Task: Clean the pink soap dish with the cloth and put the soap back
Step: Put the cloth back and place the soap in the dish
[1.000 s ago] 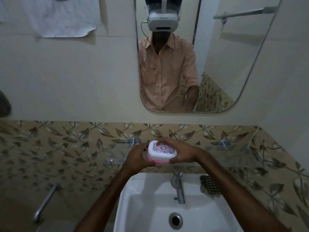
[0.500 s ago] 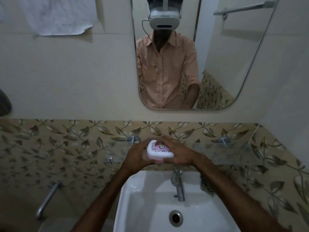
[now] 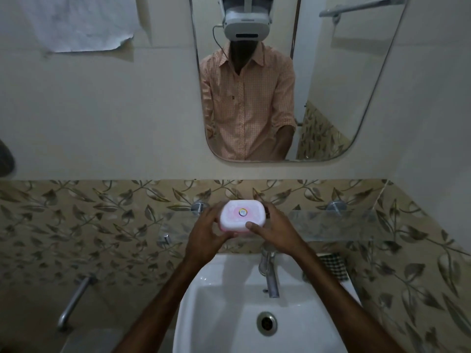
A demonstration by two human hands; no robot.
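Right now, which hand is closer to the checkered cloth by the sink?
The right hand. It holds the soap box up and to the left of the cloth lying at the sink's right edge. The left hand grips the box's far side, farther from the cloth.

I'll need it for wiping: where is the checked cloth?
In the head view, the checked cloth lies right of the tap, under the glass shelf.

I hold the soap dish (image 3: 242, 218) between both hands, above the glass shelf (image 3: 356, 225); the tap (image 3: 269, 271) and basin (image 3: 204, 314) lie below, the cloth (image 3: 334, 267) right of the tap.
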